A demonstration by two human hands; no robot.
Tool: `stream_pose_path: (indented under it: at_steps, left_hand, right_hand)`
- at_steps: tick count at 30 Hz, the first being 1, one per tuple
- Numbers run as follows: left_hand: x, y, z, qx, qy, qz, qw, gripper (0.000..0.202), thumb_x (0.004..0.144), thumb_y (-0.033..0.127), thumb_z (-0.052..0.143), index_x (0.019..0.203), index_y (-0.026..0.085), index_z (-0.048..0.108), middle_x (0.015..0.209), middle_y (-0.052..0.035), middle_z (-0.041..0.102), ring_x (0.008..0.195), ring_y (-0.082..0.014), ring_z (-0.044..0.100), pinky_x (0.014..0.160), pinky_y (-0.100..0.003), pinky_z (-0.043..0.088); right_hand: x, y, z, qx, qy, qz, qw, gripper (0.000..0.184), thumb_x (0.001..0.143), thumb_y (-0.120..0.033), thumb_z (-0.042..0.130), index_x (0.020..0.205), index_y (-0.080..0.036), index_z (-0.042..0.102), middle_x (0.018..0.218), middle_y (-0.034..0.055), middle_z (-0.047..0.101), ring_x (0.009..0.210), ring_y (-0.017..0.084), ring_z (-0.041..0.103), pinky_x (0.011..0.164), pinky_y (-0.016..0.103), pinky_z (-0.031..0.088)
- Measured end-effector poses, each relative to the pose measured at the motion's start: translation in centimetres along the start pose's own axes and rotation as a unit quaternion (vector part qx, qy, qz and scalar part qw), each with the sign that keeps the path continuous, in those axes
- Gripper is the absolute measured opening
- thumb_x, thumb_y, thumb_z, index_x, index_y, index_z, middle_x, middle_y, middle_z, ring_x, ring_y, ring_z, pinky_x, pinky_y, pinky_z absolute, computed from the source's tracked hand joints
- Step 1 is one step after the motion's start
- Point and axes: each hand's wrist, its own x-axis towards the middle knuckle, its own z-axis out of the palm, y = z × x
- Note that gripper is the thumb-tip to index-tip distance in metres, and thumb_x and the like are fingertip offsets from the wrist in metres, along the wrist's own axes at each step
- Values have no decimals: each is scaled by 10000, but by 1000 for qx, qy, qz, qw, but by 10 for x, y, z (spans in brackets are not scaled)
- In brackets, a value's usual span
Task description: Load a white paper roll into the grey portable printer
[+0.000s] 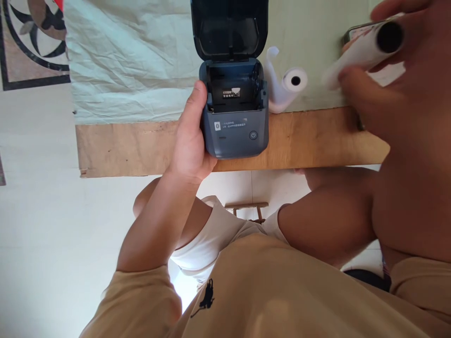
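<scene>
Here, the left hand (192,141) clasps the left side of the printer (234,126), thumb lying up along its wall and the fingers hidden beneath it. The printer sits at the near edge of the counter (317,145), its lid (229,28) tipped back upright and the paper bay showing bare. The right hand (405,94), close to the camera and blurred, is curled around a roll (366,47), pinching it between thumb and fingers with the dark core end facing up and right. A second roll (294,82) lies on its side just right of the printer, a loose strip curling from it, on the pale cloth (123,70) covering the counter.
</scene>
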Motion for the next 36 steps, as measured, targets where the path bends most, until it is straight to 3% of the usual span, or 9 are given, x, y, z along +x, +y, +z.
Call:
stream_pose_path:
  at_steps: [4,9,12,14,17,20,24,31,36]
  left_hand:
    - [0,-1,0,-18,-4,5,1000,277,923,457,547,897,244,722,979,24,763,1144,-221,666,919,-289,584]
    - [1,-4,-2,-1,-20,11,1000,357,955,448,476,999,204,733,1034,-5,757,1068,-208,687,933,-300,578]
    - [1,-5,-3,5,-21,23,999,385,956,468,457,1003,209,738,1051,-12,754,1075,-213,687,956,-320,574]
    - [1,-5,-3,3,-20,13,1000,362,943,468,488,989,210,738,1052,-15,754,1111,-223,679,983,-322,566]
    - [0,-4,-3,-5,-25,-2,1000,355,945,461,492,1002,193,718,1081,-29,749,1171,-240,662,1014,-333,556]
    - [-1,-5,-3,-5,-34,9,999,414,981,469,406,1046,184,700,1093,-19,744,1147,-212,679,1018,-315,554]
    - [-2,-8,-3,3,-39,28,999,419,979,472,408,1056,173,691,1030,-32,743,1116,-212,689,957,-298,581]
    - [-1,-5,-7,34,-40,5,999,407,966,476,445,1036,168,703,1073,-58,748,1207,-233,636,945,-285,568]
    - [-2,-8,-7,22,-28,44,998,410,981,453,417,1066,156,687,1055,-68,738,1202,-228,635,952,-305,561]
  right_hand:
    - [15,1,13,-61,-57,42,996,593,714,-336,650,1292,-290,528,1052,3,624,797,65,532,935,312,431]
    - [8,-9,11,-117,-19,-12,993,584,720,-406,636,1270,-224,563,1305,65,528,1209,247,520,1056,392,424]
    - [-6,-24,13,-111,34,-102,988,420,818,-402,530,1192,-221,592,1163,45,603,887,138,571,905,332,464]
    - [-12,-32,20,-93,22,-129,987,410,843,-383,510,1222,-243,575,1216,12,595,666,55,471,757,286,442]
    - [-12,-34,36,-76,-26,-99,992,537,841,-407,526,1353,-249,486,1362,31,511,746,84,531,713,287,413]
    - [-7,-28,45,-77,-52,-89,992,551,825,-409,531,1347,-237,493,1010,60,633,836,166,568,698,289,366]
    - [-13,-24,45,-48,-76,-131,987,398,778,-329,509,1160,-235,571,703,17,536,662,94,463,653,243,352]
    - [-33,-22,47,-35,-46,-154,986,350,837,-453,532,1076,-200,570,1035,64,562,802,98,515,632,228,384]
    - [-34,-18,49,-9,-75,-163,984,517,791,-275,524,1297,-197,448,1155,54,602,947,106,577,768,237,486]
